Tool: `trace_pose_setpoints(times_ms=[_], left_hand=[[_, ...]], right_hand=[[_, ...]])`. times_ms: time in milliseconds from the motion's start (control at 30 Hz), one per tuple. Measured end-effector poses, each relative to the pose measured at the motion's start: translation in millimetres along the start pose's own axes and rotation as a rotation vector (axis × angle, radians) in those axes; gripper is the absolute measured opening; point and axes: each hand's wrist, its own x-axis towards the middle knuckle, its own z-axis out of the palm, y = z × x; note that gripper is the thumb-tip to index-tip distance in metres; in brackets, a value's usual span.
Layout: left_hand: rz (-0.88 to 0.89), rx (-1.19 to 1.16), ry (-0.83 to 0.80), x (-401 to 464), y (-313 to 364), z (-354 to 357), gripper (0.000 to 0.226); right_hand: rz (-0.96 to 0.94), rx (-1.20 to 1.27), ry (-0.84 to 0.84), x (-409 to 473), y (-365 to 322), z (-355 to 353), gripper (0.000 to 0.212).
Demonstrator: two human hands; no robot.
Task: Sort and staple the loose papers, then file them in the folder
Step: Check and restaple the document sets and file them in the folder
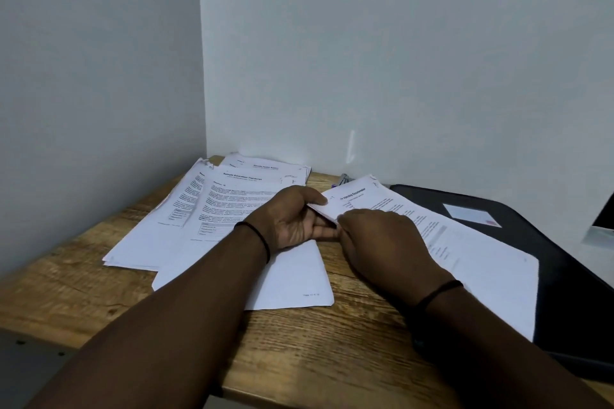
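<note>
Your left hand (292,216) pinches the near-left corner of a stack of printed papers (465,242), thumb on top and fingers curled beneath, while your right hand (378,239) rests curled over the same corner; whether it actually grips the sheets cannot be told. That stack lies partly on the wooden desk (99,292) and partly over the black folder (571,276) at the right. Further loose papers (186,226) lie fanned at the left, reaching back to the wall.
</note>
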Motion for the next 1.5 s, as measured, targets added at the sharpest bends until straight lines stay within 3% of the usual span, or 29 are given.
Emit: trace_pose_setpoints(times_ms=[133, 300, 367, 400, 433, 500, 567, 700, 767, 833, 933, 1033, 1133, 1200, 1233, 1367, 1500], left_hand=[[-0.017, 0.004, -0.013, 7.9, -0.8, -4.4, 0.04], [-0.049, -0.021, -0.04, 18.2, -2.3, -11.3, 0.055], [-0.04, -0.006, -0.006, 17.9, -2.4, -10.3, 0.048], [-0.03, 0.005, 0.016, 16.6, -2.3, -9.8, 0.044], [-0.024, 0.022, 0.022, 15.7, -2.5, -9.8, 0.04], [-0.02, 0.052, 0.036, 16.1, -3.0, -10.4, 0.039], [-0.017, 0.06, 0.037, 16.4, -3.2, -11.1, 0.039], [-0.011, 0.046, 0.025, 15.3, -4.3, -11.4, 0.033], [-0.001, 0.043, 0.018, 15.7, -5.4, -11.7, 0.03], [0.004, 0.043, 0.019, 16.7, -5.1, -12.2, 0.033], [-0.024, 0.043, -0.01, 17.0, -3.3, -8.5, 0.045], [-0.03, 0.032, -0.009, 16.4, -2.2, -7.8, 0.048], [-0.035, 0.034, -0.004, 15.6, -2.8, -9.6, 0.039], [-0.016, 0.06, -0.004, 15.6, -3.6, -9.6, 0.032], [-0.009, 0.069, 0.002, 15.6, -3.9, -9.4, 0.031], [-0.006, 0.058, 0.035, 15.1, -3.5, -8.5, 0.025], [-0.004, 0.055, 0.028, 15.8, -3.7, -9.6, 0.028]], right_hand=[[0.077, 0.067, -0.019, 0.9, 6.3, 7.3, 0.031], [0.321, 0.542, 0.038, 1.9, 17.3, 12.3, 0.049], [0.392, 0.602, 0.108, 2.7, 20.6, 11.2, 0.033], [0.42, 0.6, 0.152, 2.7, 21.5, 8.8, 0.012], [0.457, 0.581, 0.191, 2.6, 21.0, 6.7, 0.014], [0.435, 0.547, 0.26, 1.1, 19.8, 4.1, 0.039], [0.351, 0.5, 0.307, 0.8, 17.8, 5.0, 0.038], [0.217, 0.351, 0.128, 1.0, 11.0, 10.5, 0.021], [0.116, 0.247, 0.036, -0.1, 5.2, 6.2, 0.025], [0.048, 0.114, 0.003, 1.1, 0.5, 3.8, 0.031], [0.052, 0.026, -0.004, 2.0, 0.9, 3.8, 0.024], [0.121, 0.066, 0.012, 3.3, -0.6, 1.1, 0.024], [0.27, 0.3, 0.012, 3.5, 2.8, 1.4, 0.032], [0.329, 0.421, 0.07, 2.1, 6.7, 1.2, 0.024], [0.33, 0.44, 0.121, 1.4, 8.2, 0.3, 0.014], [0.354, 0.412, 0.282, 1.3, 12.9, -1.8, 0.041], [0.357, 0.37, 0.323, 5.3, 18.8, 5.8, 0.029]])
